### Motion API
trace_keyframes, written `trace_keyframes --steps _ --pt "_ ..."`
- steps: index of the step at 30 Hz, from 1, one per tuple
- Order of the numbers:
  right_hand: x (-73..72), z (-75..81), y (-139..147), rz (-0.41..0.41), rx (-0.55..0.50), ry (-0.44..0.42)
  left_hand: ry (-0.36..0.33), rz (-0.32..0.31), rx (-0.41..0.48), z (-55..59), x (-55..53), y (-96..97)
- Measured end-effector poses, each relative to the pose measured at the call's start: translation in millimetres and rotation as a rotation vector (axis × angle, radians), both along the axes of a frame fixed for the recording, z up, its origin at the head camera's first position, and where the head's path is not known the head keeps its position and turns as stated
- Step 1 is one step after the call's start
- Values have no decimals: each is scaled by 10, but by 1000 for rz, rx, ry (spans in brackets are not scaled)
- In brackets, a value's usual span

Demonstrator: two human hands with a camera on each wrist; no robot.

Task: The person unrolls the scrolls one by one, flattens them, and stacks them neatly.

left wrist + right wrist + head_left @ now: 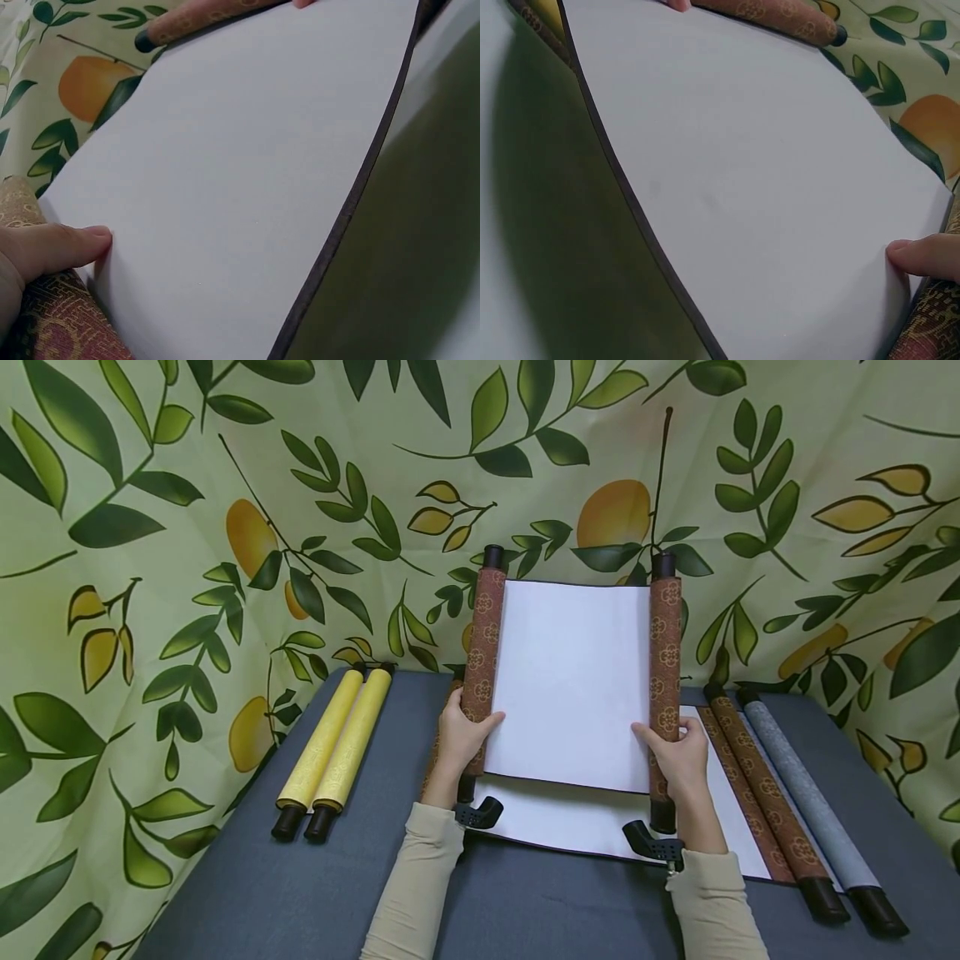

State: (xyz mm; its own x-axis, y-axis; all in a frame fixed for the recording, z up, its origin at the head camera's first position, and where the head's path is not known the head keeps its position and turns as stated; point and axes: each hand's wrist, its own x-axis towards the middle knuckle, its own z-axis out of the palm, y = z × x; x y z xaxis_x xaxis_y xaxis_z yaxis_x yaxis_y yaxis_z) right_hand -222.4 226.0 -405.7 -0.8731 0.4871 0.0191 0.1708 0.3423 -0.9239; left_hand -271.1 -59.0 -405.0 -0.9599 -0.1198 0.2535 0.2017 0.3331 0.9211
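Red-brown scroll (573, 685): your left hand (462, 735) and right hand (684, 756) each grip one roller (665, 643); yellow rolls (356, 735) lie near the table's (232, 893) left edge.

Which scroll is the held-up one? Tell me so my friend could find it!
Start at the blue-grey table before the leafy backdrop. Near its middle, the person's left grip and right grip hold a scroll: a white face between two reddish-brown patterned rollers. Unlike the yellow rolls and the white sheet beneath it, which lie on the table, it is lifted up.
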Motion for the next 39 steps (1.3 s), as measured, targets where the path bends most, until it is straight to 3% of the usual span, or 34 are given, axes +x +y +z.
trace_keyframes --steps 16,34,39 --pt "-10 -15 31 -6 -19 -1 43 0 -37 -17 -17 -33" --pt "9 28 144 27 8 -70 17 -116 35 -8 -32 -148" --pt "25 46 152 58 -7 -102 23 -120 34 0 -31 -163"
